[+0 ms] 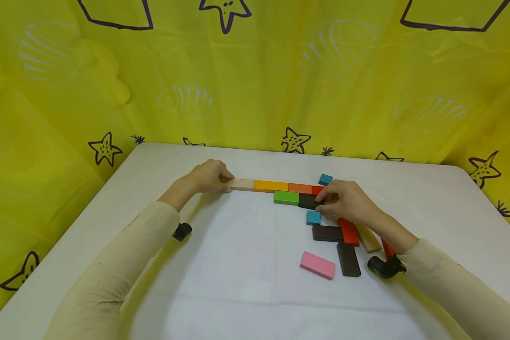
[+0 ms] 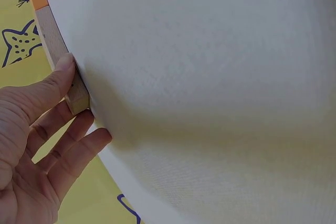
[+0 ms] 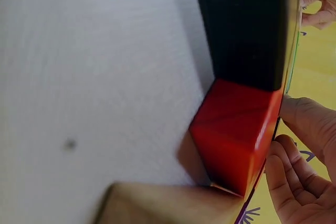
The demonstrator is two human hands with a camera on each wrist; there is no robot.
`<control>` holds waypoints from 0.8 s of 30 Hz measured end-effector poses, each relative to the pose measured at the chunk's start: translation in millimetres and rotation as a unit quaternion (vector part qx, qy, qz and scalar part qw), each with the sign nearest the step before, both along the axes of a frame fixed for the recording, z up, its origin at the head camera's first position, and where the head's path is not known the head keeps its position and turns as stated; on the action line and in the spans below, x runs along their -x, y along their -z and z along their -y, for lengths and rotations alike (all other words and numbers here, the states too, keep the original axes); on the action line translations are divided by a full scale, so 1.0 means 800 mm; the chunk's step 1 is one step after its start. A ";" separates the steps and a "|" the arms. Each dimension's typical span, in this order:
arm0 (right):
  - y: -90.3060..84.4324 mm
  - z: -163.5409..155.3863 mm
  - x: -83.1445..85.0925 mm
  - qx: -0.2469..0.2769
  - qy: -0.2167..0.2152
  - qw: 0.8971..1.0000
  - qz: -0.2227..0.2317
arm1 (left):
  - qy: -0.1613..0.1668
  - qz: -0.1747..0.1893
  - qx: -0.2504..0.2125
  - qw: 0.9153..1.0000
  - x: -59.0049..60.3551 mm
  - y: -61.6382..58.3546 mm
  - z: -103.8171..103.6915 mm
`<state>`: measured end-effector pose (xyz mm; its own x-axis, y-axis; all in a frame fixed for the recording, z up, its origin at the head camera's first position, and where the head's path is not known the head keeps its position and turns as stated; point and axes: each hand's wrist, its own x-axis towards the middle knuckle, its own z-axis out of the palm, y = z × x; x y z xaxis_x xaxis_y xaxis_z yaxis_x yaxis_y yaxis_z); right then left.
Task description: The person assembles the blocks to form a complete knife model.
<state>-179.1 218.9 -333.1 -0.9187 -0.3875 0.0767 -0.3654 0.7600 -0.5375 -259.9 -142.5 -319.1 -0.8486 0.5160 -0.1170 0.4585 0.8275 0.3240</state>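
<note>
Your right hand (image 1: 344, 200) pinches the dark brown block (image 1: 309, 201) beside the green block (image 1: 286, 197). Your left hand (image 1: 208, 177) steadies the row's pale block (image 1: 242, 184). Probably light, rigid, smooth wood; grip the long edges.

The plank (image 2: 59, 56) under the left hand (image 1: 207, 177) is bare wood, matt, with visible grain. The painted blocks, such as the black one (image 3: 247, 24) and the red one (image 3: 236, 129) at its 6 o'clock, look smooth with a slight sheen. The tablecloth (image 2: 210, 77) is white, finely woven and matt. The yellow curtain (image 1: 255, 75) looks glossy, like plastic sheeting.
</note>
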 end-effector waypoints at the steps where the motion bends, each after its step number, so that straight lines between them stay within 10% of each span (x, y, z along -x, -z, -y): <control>1: 0.000 0.000 0.000 0.000 -0.001 1.000 -0.002 | 0.000 0.000 -0.001 1.000 0.000 0.000 0.000; 24: -0.002 0.000 0.002 -0.010 0.010 1.000 -0.001 | 0.000 -0.003 0.000 1.000 -0.003 -0.001 0.000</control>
<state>-180.7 218.7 -331.6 -0.9260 -0.3710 0.0701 -0.3511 0.7778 -0.5214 -257.8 -142.8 -318.1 -0.8495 0.5154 -0.1124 0.4596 0.8278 0.3219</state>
